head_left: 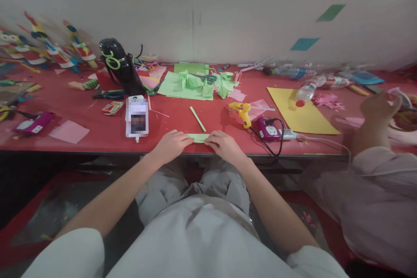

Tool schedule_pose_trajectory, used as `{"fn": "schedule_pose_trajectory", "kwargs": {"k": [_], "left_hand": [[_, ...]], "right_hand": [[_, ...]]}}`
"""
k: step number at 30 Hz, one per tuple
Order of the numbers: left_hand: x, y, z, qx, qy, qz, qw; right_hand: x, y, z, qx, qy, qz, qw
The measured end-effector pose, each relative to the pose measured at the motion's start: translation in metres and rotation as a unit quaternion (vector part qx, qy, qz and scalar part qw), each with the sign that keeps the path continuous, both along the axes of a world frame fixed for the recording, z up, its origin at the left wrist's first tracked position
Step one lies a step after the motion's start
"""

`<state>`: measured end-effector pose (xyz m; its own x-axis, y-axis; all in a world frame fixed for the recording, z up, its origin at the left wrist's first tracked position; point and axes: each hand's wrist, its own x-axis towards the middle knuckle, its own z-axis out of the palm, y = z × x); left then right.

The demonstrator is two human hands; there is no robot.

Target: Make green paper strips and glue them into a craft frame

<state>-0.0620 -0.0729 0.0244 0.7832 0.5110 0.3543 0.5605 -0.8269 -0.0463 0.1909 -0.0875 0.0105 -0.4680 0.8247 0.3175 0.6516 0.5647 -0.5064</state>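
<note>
A small folded piece of light green paper [199, 137] lies at the near edge of the red table [97, 130]. My left hand [172, 142] pinches its left end with curled fingers. My right hand [223, 143] presses and pinches its right end the same way. Both hands rest on the table edge. A loose green paper strip [197, 118] lies just beyond them.
A phone [137, 116], a black bottle [120, 66], a heap of green paper shapes [192, 82], a yellow glue gun [241, 111], a purple power strip [269, 129] and a yellow sheet [301, 113] lie around. Another person's hand [378, 110] and sleeve are at the right.
</note>
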Motion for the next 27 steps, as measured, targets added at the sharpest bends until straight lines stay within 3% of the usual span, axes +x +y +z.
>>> {"fn": "schedule_pose_trajectory", "kwargs": {"k": [17,27], "left_hand": [[-0.0014,0.003,0.0033,0.034,-0.006,0.009,0.999],[-0.0045,0.0034,0.0003,-0.007,-0.009,0.013,1.0]], "right_hand": [[0.0063,-0.0027,0.0022,-0.012,0.052,0.003,0.999],[0.0073,-0.0024,-0.002,0.019,0.072,-0.001,0.997]]}}
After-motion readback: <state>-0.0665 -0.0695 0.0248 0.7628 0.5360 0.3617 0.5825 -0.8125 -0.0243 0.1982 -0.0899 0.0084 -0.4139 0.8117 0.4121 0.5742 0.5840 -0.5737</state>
